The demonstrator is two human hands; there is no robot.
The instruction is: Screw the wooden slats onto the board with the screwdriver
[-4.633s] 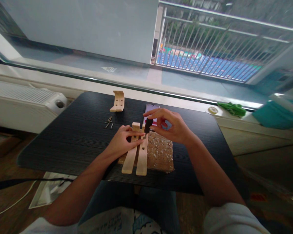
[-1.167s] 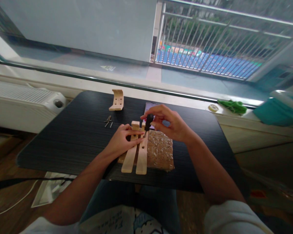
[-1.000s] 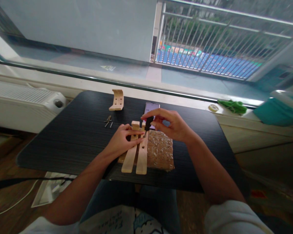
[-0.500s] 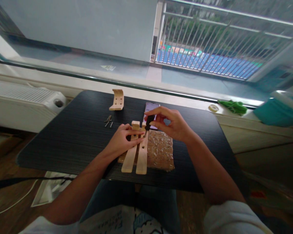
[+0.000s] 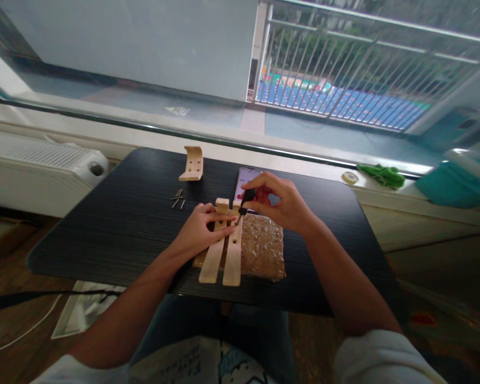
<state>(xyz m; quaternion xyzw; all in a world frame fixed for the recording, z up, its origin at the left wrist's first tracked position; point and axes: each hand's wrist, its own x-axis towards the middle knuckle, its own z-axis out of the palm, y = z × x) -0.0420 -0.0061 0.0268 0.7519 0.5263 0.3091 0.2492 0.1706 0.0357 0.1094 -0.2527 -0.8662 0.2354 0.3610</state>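
Two pale wooden pieces with drilled holes lie side by side: a left wooden piece [image 5: 212, 262] and a right wooden piece [image 5: 232, 266]. My left hand [image 5: 200, 228] holds them down, thumb and forefinger reaching across both, their tips on either side of a screwdriver's shaft. Between the fingers of my right hand [image 5: 282, 202] is the black handle of that screwdriver [image 5: 248, 198]. It leans, its tip down at the right piece; whether a screw sits under the tip is hidden. Beneath the wood rests a brown block wrapped in clear plastic [image 5: 263, 248].
Several loose screws [image 5: 177, 198] lie left of my hands on the dark table [image 5: 116, 213]. Behind them stands a curved wooden piece with holes [image 5: 194, 162]. A phone [image 5: 246, 177] lies partly behind my right hand. The sill holds a tape roll [image 5: 349, 177] and green cloth [image 5: 381, 175].
The screwdriver's handle has tilted a little further to the right, and my right fingers have shifted with it. My left hand and the wooden pieces stay put.
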